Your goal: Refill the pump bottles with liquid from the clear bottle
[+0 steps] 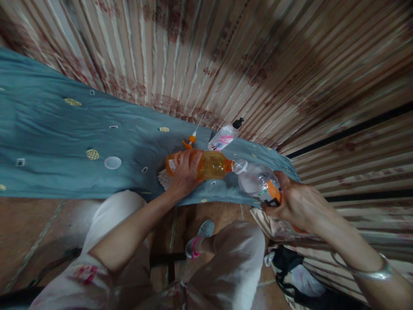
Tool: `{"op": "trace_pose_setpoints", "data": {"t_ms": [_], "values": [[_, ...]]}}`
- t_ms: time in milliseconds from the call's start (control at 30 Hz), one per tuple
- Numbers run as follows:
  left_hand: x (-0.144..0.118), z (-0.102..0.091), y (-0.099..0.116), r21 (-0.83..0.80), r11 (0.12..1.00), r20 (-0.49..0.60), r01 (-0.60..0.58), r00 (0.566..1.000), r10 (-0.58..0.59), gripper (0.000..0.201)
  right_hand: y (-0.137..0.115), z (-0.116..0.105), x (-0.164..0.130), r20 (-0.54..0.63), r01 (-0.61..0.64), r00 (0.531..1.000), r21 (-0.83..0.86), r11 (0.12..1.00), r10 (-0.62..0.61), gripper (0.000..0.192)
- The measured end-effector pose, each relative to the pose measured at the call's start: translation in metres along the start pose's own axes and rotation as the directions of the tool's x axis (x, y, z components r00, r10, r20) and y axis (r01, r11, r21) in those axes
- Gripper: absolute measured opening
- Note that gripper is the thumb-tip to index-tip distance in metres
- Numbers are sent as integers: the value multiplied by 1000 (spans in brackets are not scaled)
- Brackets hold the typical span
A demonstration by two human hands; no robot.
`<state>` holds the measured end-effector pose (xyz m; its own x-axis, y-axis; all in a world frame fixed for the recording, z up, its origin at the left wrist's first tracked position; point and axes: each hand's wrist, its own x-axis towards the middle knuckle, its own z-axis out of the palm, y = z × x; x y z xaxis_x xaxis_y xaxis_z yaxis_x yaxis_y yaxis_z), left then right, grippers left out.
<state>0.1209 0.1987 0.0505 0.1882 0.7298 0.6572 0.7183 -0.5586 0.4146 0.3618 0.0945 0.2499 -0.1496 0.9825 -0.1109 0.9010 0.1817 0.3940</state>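
My left hand (186,172) is wrapped round an orange see-through bottle (214,165), which lies tilted on its side over the cloth with its neck to the right. In my right hand (298,200) is a clear plastic bottle (254,177) with an orange and black label, its open mouth facing left. The two bottle mouths meet; whether one neck sits inside the other I cannot tell. Behind the orange bottle lies an orange pump top (191,141) with a long thin tube. A whitish, crumpled-looking piece (164,178) shows partly under the orange bottle.
A clear bottle with a pink label and black cap (223,137) stands near the curtain (180,64). A round white lid (112,162) lies on the teal cloth (48,129) to the left. A black and white bag (293,271) rests at the lower right.
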Motion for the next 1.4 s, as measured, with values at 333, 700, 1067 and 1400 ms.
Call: {"op": "trace_pose_setpoints", "data": {"t_ms": [333,700,1067,1400], "values": [[0,-1,0,-2,1000,14,0,1000,0,74,0,-1,1,24,-15,1000,-10,1000,15,45],[0,2,-1,-8,999,8,34,999,-34,73,-1,-2,1,-9,-2,1000,-18,1000,2,48],[0,-1,-1,-21,1000,4,-6,1000,6,72,-1,-1,1,21,-19,1000,-4,1000,19,42],[-1,1,-1,-29,1000,9,8,1000,-8,74,-1,-4,0,35,-16,999,14,1000,15,43]]}}
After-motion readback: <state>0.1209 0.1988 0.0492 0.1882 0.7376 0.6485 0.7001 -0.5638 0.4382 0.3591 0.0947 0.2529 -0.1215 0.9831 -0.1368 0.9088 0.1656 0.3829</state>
